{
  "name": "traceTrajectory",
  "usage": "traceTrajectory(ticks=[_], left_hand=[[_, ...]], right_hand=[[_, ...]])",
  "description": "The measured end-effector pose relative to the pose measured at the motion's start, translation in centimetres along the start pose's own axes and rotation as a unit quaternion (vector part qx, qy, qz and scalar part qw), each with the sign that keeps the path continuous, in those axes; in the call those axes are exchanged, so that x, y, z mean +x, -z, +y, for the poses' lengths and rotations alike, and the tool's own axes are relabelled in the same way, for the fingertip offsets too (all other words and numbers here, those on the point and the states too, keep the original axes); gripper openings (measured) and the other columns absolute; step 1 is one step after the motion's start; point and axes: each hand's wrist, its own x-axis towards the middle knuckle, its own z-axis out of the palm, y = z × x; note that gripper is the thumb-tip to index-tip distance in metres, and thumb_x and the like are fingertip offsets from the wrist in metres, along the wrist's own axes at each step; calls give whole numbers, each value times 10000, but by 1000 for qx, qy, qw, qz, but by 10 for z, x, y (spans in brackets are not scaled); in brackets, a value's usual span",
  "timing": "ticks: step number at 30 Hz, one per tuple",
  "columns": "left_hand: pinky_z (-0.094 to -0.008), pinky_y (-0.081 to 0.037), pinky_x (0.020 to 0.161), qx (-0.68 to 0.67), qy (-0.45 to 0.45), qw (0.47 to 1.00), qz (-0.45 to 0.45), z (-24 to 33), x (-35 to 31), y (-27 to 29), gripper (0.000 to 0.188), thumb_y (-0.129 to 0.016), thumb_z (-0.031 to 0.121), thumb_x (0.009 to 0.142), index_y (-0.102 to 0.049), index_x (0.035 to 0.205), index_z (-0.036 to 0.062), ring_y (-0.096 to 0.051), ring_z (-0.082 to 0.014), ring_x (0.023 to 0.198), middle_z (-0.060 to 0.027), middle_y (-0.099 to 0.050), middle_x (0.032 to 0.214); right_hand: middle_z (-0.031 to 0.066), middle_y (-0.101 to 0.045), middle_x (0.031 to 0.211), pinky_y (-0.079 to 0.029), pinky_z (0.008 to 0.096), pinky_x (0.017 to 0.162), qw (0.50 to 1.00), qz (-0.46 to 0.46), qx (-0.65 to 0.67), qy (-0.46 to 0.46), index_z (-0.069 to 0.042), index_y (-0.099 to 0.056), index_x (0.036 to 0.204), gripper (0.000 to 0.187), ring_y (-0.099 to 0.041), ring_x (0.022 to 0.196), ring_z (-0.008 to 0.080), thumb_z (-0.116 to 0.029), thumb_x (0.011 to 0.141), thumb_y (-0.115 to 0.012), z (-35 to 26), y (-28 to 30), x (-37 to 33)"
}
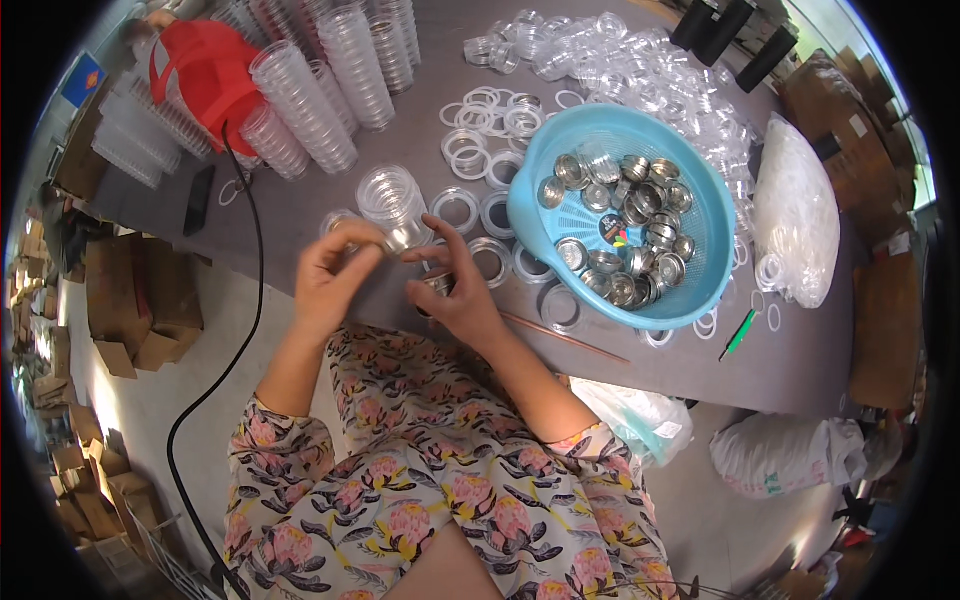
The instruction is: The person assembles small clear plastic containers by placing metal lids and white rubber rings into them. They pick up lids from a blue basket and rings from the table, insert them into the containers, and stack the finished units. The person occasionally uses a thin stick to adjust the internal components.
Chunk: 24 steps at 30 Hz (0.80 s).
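A short stack of clear plastic containers (392,198) is seen on the grey table (300,215), just in front of both hands. The left hand (335,275) is curled, its fingertips pinched on a small clear piece at the foot of that stack; what exactly is pinched cannot be told. The right hand (462,290) is closed around a small metal tin (436,284), which is held between thumb and fingers just beside the left hand, near the table's front edge.

To the right, a light blue plastic basket (700,200) is set on the table, filled with many round metal tins (630,225). Clear rings (490,115) are scattered between the stack and the basket, and more lie around the basket's foot. Tall stacks of clear containers (310,95) are ranged at the far left of the table, beside a red object (205,65). A heap of loose clear lids (620,60) is spread at the far side. A bag of clear rings (795,215) lies right of the basket. A black cable (250,260) is draped over the table edge down to the floor, and a thin copper-coloured rod (565,337) lies at the near edge by the right forearm. Cardboard boxes (130,300) are piled on the floor at the left.
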Motion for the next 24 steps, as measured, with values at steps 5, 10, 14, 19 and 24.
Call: traceTrajectory(ticks=[5,10,14,19,24], left_hand=[[-447,-287,1005,442,-215,870,23,9,39,11,144,-620,92,806,-633,949,82,-533,-248,1030,-39,-616,953],[-556,-180,1053,478,-171,857,-87,0,43,15,197,-604,145,828,-615,1018,93,-474,-266,1151,-27,-612,1005],[-580,-118,1071,460,-155,866,-117,-1,47,10,199,-597,164,836,-626,1017,87,-443,-280,1198,-28,-614,1019],[-590,-85,1078,459,-127,865,-156,-2,52,15,190,-606,180,836,-640,996,84,-436,-292,1207,-34,-624,1026],[-516,-171,1075,289,-89,952,-39,-29,43,25,172,-602,159,851,-652,992,73,-488,-271,1158,-43,-636,1009]], right_hand=[[58,-570,1036,-406,186,497,993,18,9,-118,-70,-431,1297,538,-491,564,38,-75,799,-635,12,4,-1],[109,-548,1143,-455,231,632,993,33,-66,-96,-67,-433,1305,560,-564,769,118,-88,784,-640,15,9,-2],[178,-480,1268,-442,305,847,991,41,-126,-33,-47,-344,1369,696,-512,1103,237,-113,748,-652,16,9,7],[227,-417,1331,-427,364,933,977,61,-199,52,-19,-236,1412,813,-450,1222,336,-139,721,-646,33,-2,31],[243,-412,1329,-429,385,946,954,88,-267,106,-15,-262,1397,801,-437,1227,361,-156,711,-650,60,-8,38]])
